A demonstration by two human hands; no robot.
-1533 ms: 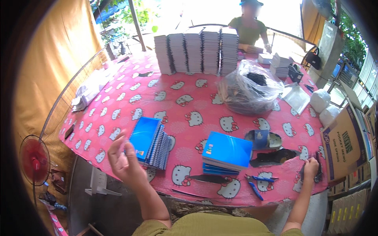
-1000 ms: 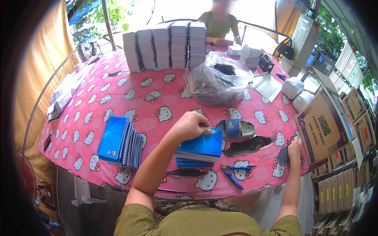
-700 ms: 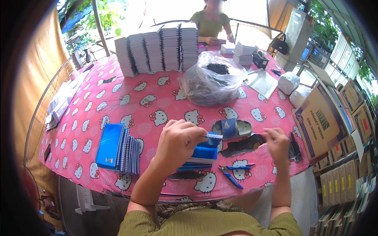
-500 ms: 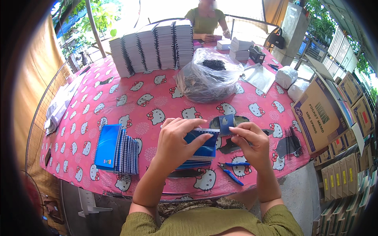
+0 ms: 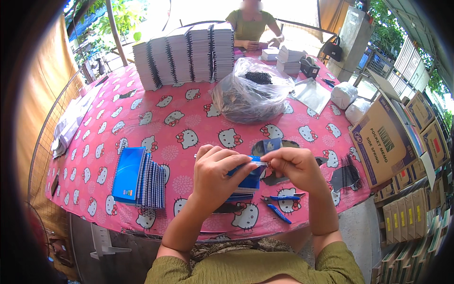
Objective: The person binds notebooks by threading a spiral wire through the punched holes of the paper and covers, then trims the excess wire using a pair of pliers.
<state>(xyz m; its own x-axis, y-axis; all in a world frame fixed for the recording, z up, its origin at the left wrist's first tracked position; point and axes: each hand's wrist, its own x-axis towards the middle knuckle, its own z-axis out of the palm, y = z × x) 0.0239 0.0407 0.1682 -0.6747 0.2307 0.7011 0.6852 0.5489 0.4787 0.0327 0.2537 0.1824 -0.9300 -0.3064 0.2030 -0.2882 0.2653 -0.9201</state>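
My left hand (image 5: pixel 218 171) is closed on a small blue notebook (image 5: pixel 248 179), its thumb lying across the bound upper edge. At the right end of that edge my right hand (image 5: pixel 291 165) is pinched, thumb against fingertips. Whatever lies between those fingertips is too small to make out. Under the held notebook more blue notebooks (image 5: pixel 242 196) show in part. Blue-handled nippers (image 5: pixel 278 208) lie on the table just below my right hand, jaws apart. To the left a row of blue spiral notebooks (image 5: pixel 138 177) leans together. Behind my right hand rests a small blue card or cover (image 5: pixel 272 145).
A clear plastic bag of black spiral coils (image 5: pixel 253 92) stands mid-table, behind it tall stacks of spiral-bound paper (image 5: pixel 184 54). Loose black coils (image 5: pixel 350 173) lie at right, near cardboard boxes (image 5: pixel 385 139). Another person (image 5: pixel 253 28) sits across the pink patterned table (image 5: pixel 189 118).
My right hand has moved left, from beside the notebook onto the right end of its bound edge. My left hand stays on the notebook. Across the table the other person's hand has shifted.
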